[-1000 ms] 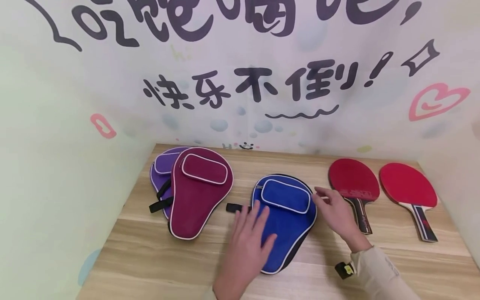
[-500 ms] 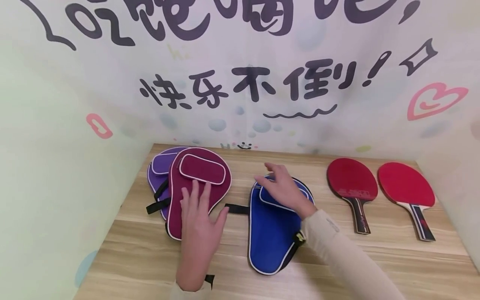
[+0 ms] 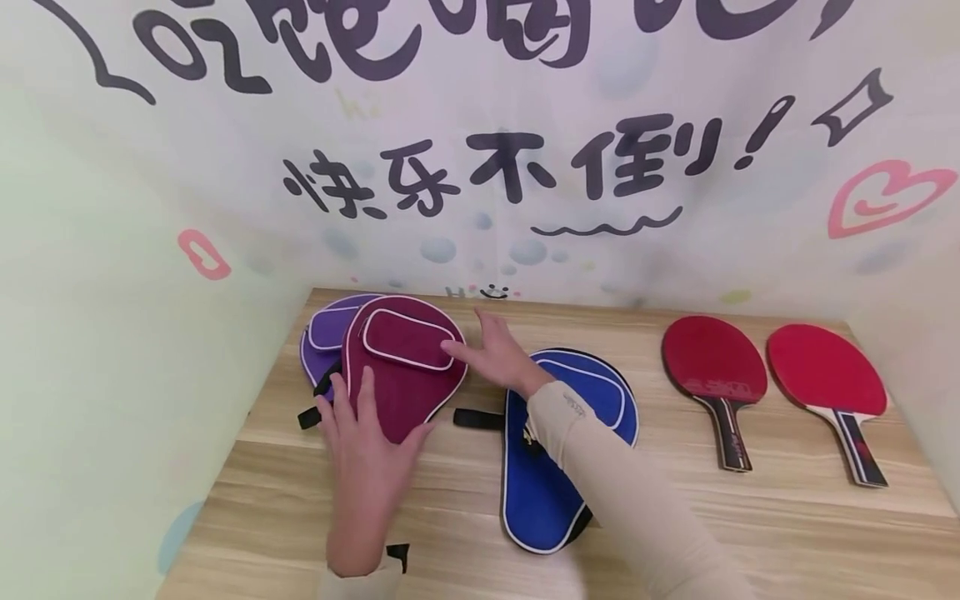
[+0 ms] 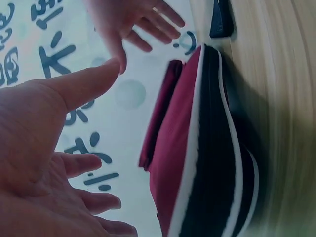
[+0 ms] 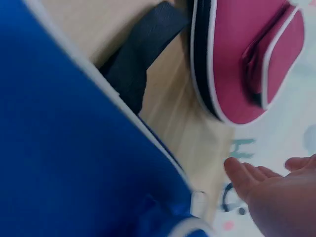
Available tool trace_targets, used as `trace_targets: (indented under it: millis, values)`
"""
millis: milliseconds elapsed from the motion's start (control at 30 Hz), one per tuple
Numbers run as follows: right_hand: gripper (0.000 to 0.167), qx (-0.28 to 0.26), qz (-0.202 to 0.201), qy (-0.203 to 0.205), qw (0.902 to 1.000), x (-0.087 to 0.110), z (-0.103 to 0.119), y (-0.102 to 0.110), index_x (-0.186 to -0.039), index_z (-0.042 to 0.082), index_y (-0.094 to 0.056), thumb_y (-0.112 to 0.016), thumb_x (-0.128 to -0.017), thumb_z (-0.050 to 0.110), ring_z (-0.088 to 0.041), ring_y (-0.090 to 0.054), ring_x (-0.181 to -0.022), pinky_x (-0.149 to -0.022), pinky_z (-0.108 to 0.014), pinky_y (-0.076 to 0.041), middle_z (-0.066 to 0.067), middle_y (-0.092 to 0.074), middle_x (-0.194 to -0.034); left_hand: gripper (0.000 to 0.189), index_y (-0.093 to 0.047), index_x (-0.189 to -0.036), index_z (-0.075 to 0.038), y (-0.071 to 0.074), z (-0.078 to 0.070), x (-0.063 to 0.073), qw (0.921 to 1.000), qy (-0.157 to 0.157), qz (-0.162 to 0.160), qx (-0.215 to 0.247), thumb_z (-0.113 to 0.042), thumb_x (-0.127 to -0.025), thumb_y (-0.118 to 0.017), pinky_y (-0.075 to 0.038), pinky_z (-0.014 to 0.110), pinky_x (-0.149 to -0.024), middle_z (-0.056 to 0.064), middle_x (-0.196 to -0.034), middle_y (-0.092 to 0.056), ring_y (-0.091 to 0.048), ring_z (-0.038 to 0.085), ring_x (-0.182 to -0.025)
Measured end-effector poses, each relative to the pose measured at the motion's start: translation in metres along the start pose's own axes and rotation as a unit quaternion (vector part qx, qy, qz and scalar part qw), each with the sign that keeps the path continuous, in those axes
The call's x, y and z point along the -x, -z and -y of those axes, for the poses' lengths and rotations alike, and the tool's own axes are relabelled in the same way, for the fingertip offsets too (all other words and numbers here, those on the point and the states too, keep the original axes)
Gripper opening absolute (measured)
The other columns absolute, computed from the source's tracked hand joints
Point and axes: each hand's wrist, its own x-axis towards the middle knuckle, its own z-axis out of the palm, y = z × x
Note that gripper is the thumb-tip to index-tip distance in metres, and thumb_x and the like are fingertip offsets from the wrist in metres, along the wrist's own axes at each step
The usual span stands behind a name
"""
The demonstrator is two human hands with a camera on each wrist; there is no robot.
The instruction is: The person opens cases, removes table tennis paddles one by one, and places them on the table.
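A maroon table tennis bat case [image 3: 397, 379] with white piping and a small front pocket lies at the left of the table, partly over a purple bat case [image 3: 321, 329]. My left hand [image 3: 366, 467] is over its lower part, fingers spread, and hides the narrow end. At the upper right edge of the maroon case is my right hand [image 3: 495, 350], thumb beside the pocket. Neither hand grips anything. Below my right forearm lies a blue bat case [image 3: 536, 500], its middle partly hidden by the sleeve. In the left wrist view, the maroon case [image 4: 173, 148] stands clear of my fingers.
Two red table tennis bats [image 3: 714, 358] [image 3: 825, 371] lie side by side at the right of the wooden table [image 3: 270, 517]. A black strap [image 3: 478, 418] sticks out from the blue case. A printed wall [image 3: 495, 258] closes off the back.
Both hands have moved left from the blue case to the maroon case, the right one crossing over the blue case. The cases and bats stay in place.
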Motion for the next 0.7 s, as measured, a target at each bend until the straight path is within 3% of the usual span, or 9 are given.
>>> trace_targets:
  millis: [167,433,533,700]
  values:
    - [0.105,-0.032,-0.009,-0.008,0.9994,-0.013,-0.01,-0.006,-0.165,0.013,-0.006,-0.06,-0.092,0.065,-0.031,-0.014,-0.16,-0.128,-0.053,-0.021,-0.015,-0.013,-0.172,0.115,-0.024,-0.163,-0.015,0.0,0.008,-0.004,0.9991,0.024,0.031,-0.012,-0.034,-0.072,-0.093,-0.016,0.077,-0.118,0.027,-0.17,-0.005,-0.001,0.059,-0.154]
    - [0.103,-0.064,0.013,0.003,0.9979,-0.022,-0.017,-0.021,-0.165,0.012,-0.003,-0.063,-0.094,0.055,-0.03,-0.008,-0.161,-0.129,-0.052,-0.018,-0.016,-0.011,-0.172,0.122,-0.022,-0.163,-0.015,-0.01,0.019,-0.009,0.9967,0.022,0.067,-0.04,-0.037,-0.068,-0.095,-0.017,0.073,-0.12,0.03,-0.169,-0.006,-0.008,0.062,-0.152]
    - [0.096,-0.09,0.019,0.032,0.9952,-0.027,-0.013,-0.031,-0.164,0.008,-0.011,-0.064,-0.095,0.049,-0.03,-0.026,-0.156,-0.127,-0.05,-0.026,-0.018,-0.027,-0.166,0.122,-0.019,-0.164,-0.015,-0.011,0.022,-0.01,0.9955,0.031,0.079,-0.042,-0.035,-0.069,-0.094,-0.016,0.073,-0.121,0.031,-0.169,-0.004,-0.008,0.062,-0.152]
    - [0.082,-0.092,0.012,0.069,0.9933,-0.032,-0.009,-0.045,-0.157,0.012,-0.031,-0.07,-0.093,0.044,-0.027,-0.053,-0.132,-0.115,-0.045,-0.042,-0.011,-0.055,-0.142,0.124,-0.014,-0.165,-0.017,-0.009,0.025,-0.011,0.9922,0.049,0.1,-0.057,-0.031,-0.071,-0.093,-0.021,0.075,-0.118,0.031,-0.169,-0.002,-0.009,0.063,-0.151]
